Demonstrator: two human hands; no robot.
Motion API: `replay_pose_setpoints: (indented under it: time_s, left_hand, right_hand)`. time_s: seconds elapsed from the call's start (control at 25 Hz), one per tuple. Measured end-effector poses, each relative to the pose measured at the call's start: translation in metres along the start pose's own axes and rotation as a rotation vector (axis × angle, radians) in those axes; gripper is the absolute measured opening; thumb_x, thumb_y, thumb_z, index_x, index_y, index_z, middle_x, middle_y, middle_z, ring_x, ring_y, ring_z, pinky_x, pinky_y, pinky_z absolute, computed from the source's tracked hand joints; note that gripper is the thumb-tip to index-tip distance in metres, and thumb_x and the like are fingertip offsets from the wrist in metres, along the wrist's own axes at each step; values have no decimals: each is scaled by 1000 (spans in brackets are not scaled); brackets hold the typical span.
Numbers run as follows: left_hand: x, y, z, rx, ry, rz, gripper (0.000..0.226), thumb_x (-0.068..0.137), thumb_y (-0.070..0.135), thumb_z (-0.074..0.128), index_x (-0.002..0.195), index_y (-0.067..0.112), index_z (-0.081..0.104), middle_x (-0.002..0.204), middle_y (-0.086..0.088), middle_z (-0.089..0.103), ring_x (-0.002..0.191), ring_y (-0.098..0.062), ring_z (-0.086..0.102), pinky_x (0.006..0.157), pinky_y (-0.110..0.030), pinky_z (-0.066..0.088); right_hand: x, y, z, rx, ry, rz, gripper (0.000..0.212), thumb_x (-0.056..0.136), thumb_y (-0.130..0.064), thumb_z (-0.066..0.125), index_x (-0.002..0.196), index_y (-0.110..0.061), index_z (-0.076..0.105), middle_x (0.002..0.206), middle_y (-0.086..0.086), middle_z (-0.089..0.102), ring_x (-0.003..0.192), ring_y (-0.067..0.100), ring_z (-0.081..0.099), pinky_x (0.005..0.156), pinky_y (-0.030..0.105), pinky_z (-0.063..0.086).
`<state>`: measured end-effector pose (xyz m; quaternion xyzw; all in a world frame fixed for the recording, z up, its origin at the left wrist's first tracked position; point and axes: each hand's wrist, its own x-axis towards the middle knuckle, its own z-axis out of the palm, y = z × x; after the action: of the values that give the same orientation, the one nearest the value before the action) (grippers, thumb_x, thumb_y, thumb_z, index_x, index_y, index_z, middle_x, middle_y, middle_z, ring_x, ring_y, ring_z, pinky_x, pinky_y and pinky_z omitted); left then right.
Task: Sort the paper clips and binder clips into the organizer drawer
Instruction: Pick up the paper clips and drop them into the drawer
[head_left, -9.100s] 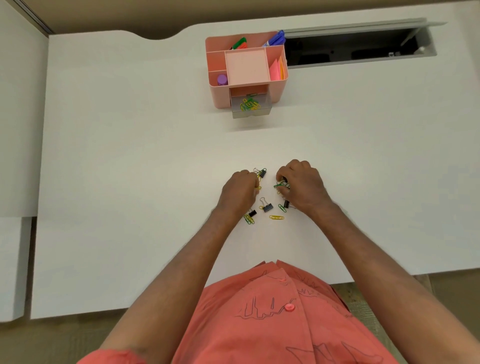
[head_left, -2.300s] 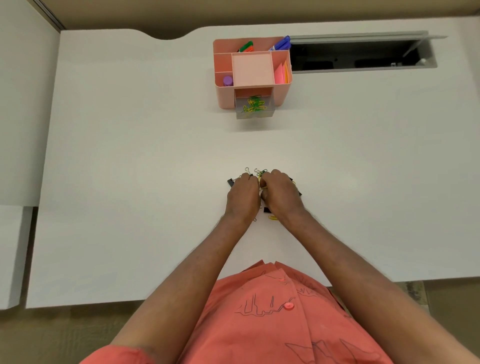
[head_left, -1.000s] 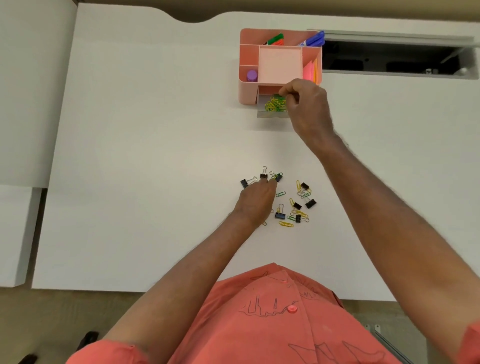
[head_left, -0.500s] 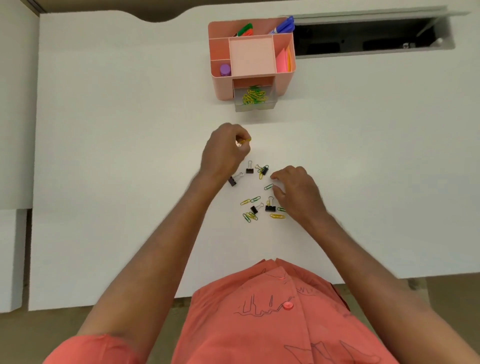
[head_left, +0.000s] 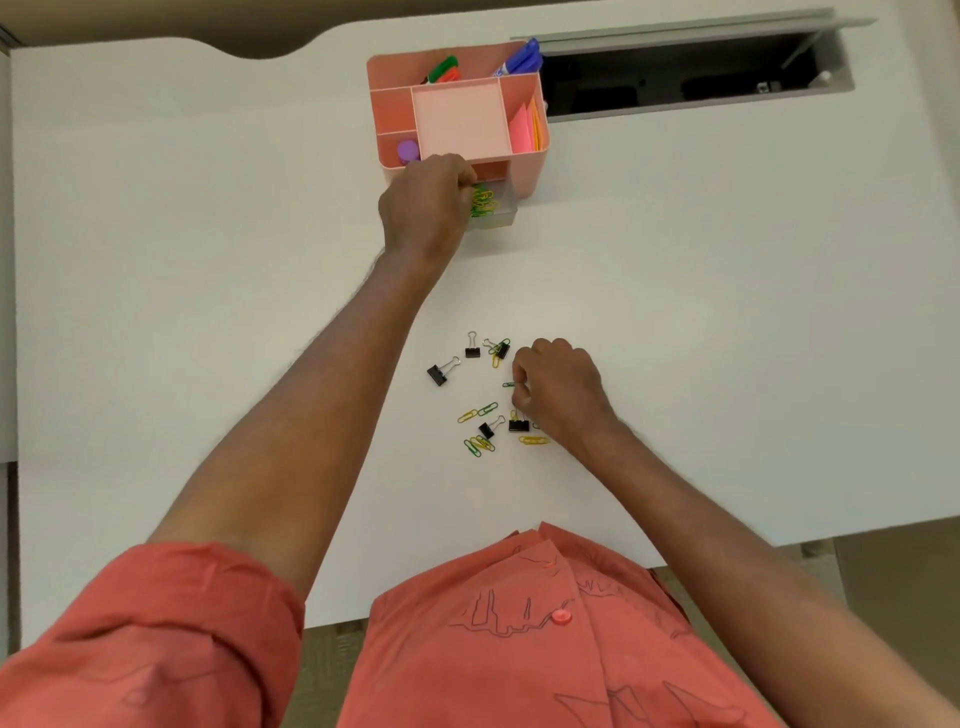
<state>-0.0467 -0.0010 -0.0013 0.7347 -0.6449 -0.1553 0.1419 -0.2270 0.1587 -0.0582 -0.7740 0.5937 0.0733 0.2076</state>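
Observation:
A pink organizer (head_left: 533, 167) stands at the back of the white desk, its clear drawer (head_left: 505, 214) pulled out and holding yellow and green paper clips (head_left: 484, 201). My left hand (head_left: 423, 208) hovers over the drawer's left side with fingers pinched; the clip it carried is hidden by them. Loose on the desk lie several black binder clips (head_left: 437, 373) and several paper clips (head_left: 534, 440). My right hand (head_left: 558, 395) rests among them, fingertips pinched on a green paper clip (head_left: 508, 385).
The organizer's compartments hold markers (head_left: 441, 70), pink sticky notes (head_left: 523, 129) and a purple cap (head_left: 408, 151). An open cable slot (head_left: 675, 78) lies to the organizer's right. The desk's front edge runs close to my body.
My left hand has carried a yellow paper clip from above the pile up to the drawer. My right hand stayed at the pile and closed on a green paper clip.

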Motion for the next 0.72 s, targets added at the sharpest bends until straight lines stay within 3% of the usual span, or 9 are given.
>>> replay_pose_setpoints:
  time_s: [0.12, 0.24, 0.36, 0.48, 0.6, 0.72]
  left_hand:
    - [-19, -5, -1, -69, 114, 84, 27, 96, 28, 55, 118, 32, 69, 117, 11, 71, 101, -19, 67, 76, -35, 52]
    - [-62, -16, 7, -180, 177, 111, 18, 96, 33, 55, 110, 32, 66, 113, 15, 68, 89, -15, 67, 71, -32, 51]
    - [-117, -26, 27, -262, 81, 91, 13, 96, 32, 59, 107, 33, 66, 106, 17, 68, 85, -3, 62, 72, -27, 49]
    - [-162, -31, 48, -259, -101, 58, 14, 96, 33, 61, 110, 35, 65, 106, 18, 67, 73, 2, 53, 73, -27, 52]
    - [-185, -29, 65, -235, -242, 90, 22, 98, 33, 60, 120, 31, 64, 117, 13, 64, 95, -8, 62, 78, -29, 52]
    - [-190, -27, 74, -188, -282, 83, 28, 99, 28, 59, 126, 22, 63, 125, 5, 60, 114, -16, 57, 84, -34, 55]
  right_hand:
    - [-1, 2, -15, 204, 15, 23, 4, 88, -21, 60, 90, -23, 64, 90, -7, 65, 91, 20, 58, 76, 33, 44]
    - [17, 5, -48, 484, 185, 95, 4, 88, -24, 65, 89, -24, 61, 87, -10, 67, 80, 12, 58, 67, 30, 44]
    - [58, -1, -92, 509, 417, 44, 4, 90, -23, 64, 94, -23, 63, 91, -11, 69, 75, 9, 57, 66, 30, 48]
    - [102, -12, -122, 380, 460, -36, 9, 96, -23, 61, 103, -21, 66, 102, -7, 71, 89, 12, 62, 73, 32, 55]
    - [130, -20, -127, 235, 401, -37, 15, 100, -22, 58, 110, -20, 69, 111, -2, 72, 102, 18, 65, 83, 39, 58]
    - [135, -22, -119, 277, 390, -51, 18, 100, -22, 56, 111, -21, 70, 113, -3, 72, 103, 17, 64, 84, 38, 57]
